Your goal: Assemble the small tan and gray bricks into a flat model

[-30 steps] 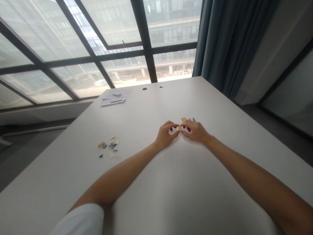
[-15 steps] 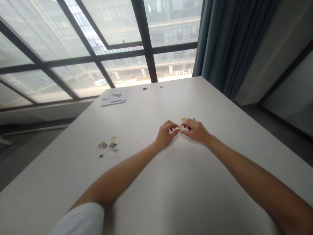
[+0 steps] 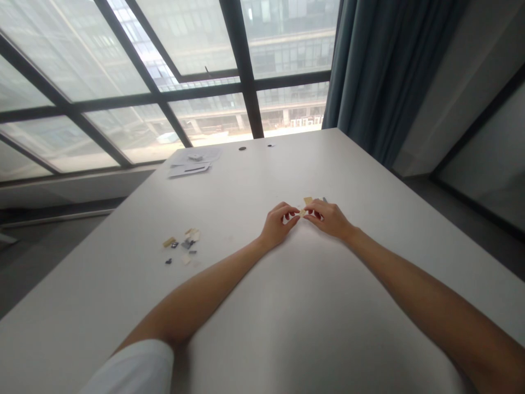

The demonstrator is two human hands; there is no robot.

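Between my two hands is a small tan piece that looks like a toy building brick (image 3: 302,213). My left hand (image 3: 279,223) pinches it from the left with thumb and forefinger. From the other side my right hand (image 3: 328,218) grips it in a pinch as well; the fingers hide part of it. Just beyond my right hand lies a tan studded plate (image 3: 308,200). A thin grey piece (image 3: 325,200) shows behind the right knuckles, mostly covered.
Left of my left forearm is a loose group of tan, white, grey and black pieces (image 3: 188,241) on the white table (image 3: 246,191). Papers (image 3: 191,169) lie at the far left corner. Windows and a blue curtain (image 3: 369,82) stand behind the table.
The small tan piece looks slightly tilted between my fingertips compared with before. Both hands stay in nearly the same place, and the loose pieces have not been disturbed.
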